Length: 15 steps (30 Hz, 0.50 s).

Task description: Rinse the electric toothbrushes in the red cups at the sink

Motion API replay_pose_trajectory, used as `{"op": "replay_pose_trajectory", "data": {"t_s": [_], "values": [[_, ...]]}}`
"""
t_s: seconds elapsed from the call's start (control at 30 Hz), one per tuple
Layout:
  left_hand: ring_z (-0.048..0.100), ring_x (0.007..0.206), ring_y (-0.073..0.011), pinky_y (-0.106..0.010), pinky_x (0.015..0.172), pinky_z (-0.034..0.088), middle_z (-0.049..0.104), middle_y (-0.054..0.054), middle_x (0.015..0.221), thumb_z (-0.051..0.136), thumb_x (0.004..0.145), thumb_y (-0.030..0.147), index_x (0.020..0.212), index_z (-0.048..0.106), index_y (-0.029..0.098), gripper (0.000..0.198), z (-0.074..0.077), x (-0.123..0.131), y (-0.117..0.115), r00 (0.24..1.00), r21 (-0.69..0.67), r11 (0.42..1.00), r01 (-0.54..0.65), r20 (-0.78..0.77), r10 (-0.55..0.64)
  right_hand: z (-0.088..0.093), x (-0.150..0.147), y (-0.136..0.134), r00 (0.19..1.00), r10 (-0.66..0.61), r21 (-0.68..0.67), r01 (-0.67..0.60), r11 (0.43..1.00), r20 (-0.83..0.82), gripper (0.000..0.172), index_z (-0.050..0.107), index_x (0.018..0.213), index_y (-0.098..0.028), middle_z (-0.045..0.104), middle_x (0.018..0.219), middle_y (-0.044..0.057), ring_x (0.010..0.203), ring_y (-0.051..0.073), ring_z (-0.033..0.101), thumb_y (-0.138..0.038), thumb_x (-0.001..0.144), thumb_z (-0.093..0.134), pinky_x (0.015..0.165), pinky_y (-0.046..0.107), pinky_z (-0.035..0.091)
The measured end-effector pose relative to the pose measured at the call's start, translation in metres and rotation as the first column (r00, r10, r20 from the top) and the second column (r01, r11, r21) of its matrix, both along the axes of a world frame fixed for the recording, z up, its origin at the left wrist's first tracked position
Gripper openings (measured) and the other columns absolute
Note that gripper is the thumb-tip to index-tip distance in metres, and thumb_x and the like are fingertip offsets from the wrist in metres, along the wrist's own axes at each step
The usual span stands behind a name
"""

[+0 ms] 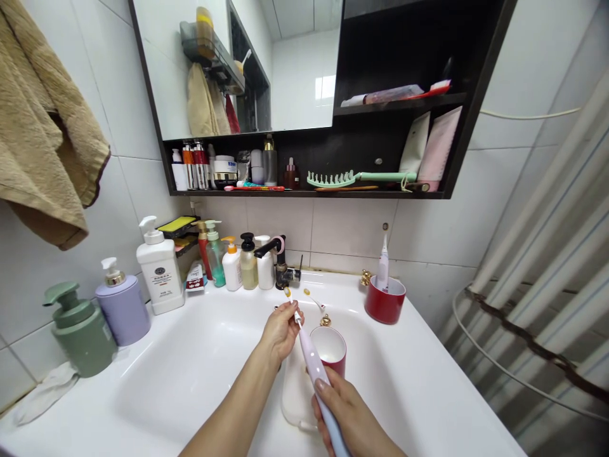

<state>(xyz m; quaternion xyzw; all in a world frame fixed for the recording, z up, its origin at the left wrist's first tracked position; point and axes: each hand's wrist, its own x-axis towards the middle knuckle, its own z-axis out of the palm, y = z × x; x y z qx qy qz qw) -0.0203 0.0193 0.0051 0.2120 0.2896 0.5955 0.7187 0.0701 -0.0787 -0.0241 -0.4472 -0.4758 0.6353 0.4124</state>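
Nothing legible; print on the white bottle [160, 279] is too small

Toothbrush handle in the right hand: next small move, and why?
Probably keep the brush head in line with the toothbrush handle and ease it straight down: the left hand pinches the head, the right hand grips the handle, and some thin shaft shows between. One picture can't settle whether it's going on or off.
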Motion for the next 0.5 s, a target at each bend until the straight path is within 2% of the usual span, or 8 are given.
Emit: {"op": "replay_pose_trajectory", "data": {"t_s": [0.17, 0.33, 0.5], "values": [[0.043, 0.039, -0.0026, -0.013, 0.040, 0.036, 0.043, 0.004, 0.045, 0.051, 0.062, 0.012, 0.054, 0.041, 0.013, 0.013, -0.004, 0.007, -0.003, 0.995, 0.047, 0.999, -0.009, -0.104, 0.014, 0.000, 0.000, -0.001, 0.999, -0.043, 0.006, 0.043, 0.999, 0.030, 0.026, 0.032, 0.076, -0.017, 0.040, 0.051, -0.007, 0.027, 0.001, 0.033, -0.042, 0.068, 0.033, 0.023, 0.014, 0.025], [0.047, 0.040, -0.0058, -0.018, 0.045, 0.038, 0.046, 0.003, 0.046, 0.051, 0.062, 0.025, 0.057, 0.039, 0.014, 0.017, -0.007, 0.013, -0.009, 0.977, 0.031, 0.996, 0.082, -0.201, -0.075, -0.001, -0.002, -0.002, 0.987, -0.123, 0.044, 0.119, 0.992, 0.104, 0.025, 0.034, 0.078, -0.017, 0.039, 0.052, -0.006, 0.030, 0.002, 0.034, -0.041, 0.069, 0.034, 0.025, 0.015, 0.025], [0.050, 0.042, -0.0078, -0.019, 0.047, 0.037, 0.050, 0.002, 0.047, 0.051, 0.061, 0.029, 0.061, 0.038, 0.014, 0.020, -0.004, 0.016, -0.013, 0.951, 0.052, 0.995, 0.089, -0.300, -0.069, -0.002, -0.004, -0.003, 0.983, -0.147, 0.071, 0.140, 0.988, 0.112, 0.027, 0.034, 0.080, -0.017, 0.038, 0.051, -0.007, 0.031, 0.003, 0.034, -0.042, 0.068, 0.034, 0.027, 0.015, 0.025]]}}
